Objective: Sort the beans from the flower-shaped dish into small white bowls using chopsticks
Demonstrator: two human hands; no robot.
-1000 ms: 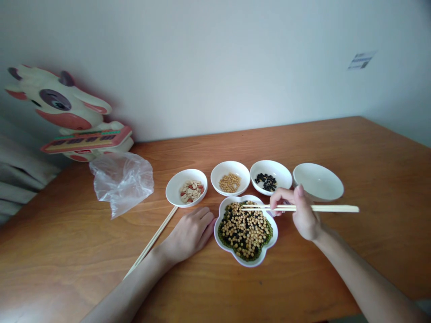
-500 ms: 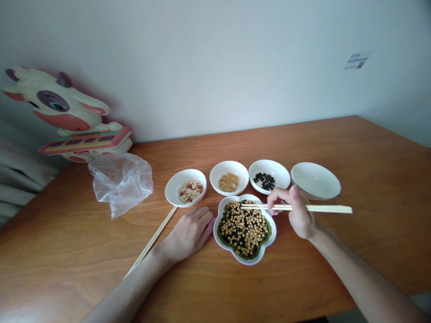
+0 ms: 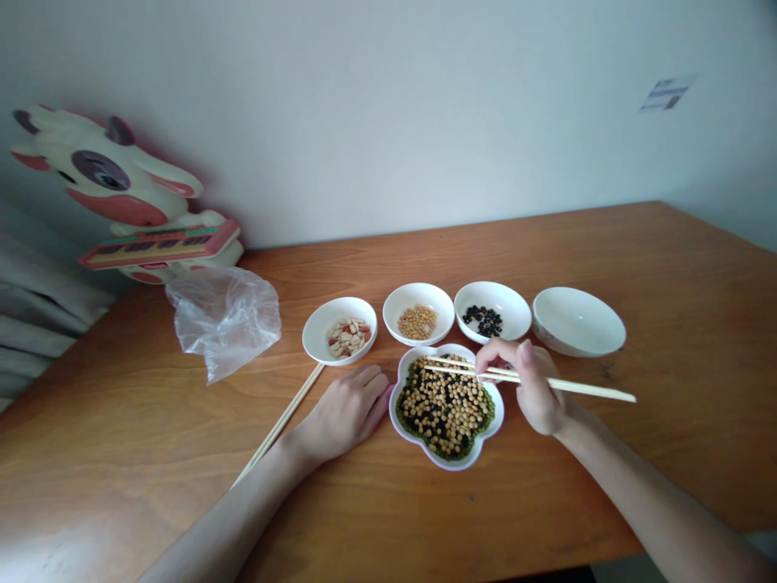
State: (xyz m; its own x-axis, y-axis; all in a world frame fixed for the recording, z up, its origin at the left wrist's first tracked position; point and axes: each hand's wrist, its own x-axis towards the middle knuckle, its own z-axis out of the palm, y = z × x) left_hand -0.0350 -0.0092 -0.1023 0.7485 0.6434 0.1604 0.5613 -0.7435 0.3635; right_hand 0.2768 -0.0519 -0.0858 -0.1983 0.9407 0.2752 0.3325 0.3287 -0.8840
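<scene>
My right hand (image 3: 534, 385) is closed around a pair of wooden chopsticks (image 3: 583, 387); their tips reach left over the far side of a flower-shaped white bowl (image 3: 449, 461) full of mixed yellow, black and green beans. My left hand (image 3: 346, 409) lies flat on the table with its fingers stretched out, touching the bowl's left rim. Behind the bowl stand small white dishes in a row: one with peanuts (image 3: 340, 330), one with yellow beans (image 3: 418, 312), one with black beans (image 3: 493, 312) and an empty one (image 3: 579, 321).
Another pair of chopsticks (image 3: 280, 421) lies on the wooden table (image 3: 668, 267) left of my left arm. A crumpled clear plastic bag (image 3: 226, 320) sits at the left. A cartoon cow toy (image 3: 127, 202) stands against the wall behind it.
The chopstick tips have dipped a little lower and further left over the bean bowl, with the rear ends dropping. My left hand has stayed put. The view has shifted slightly.
</scene>
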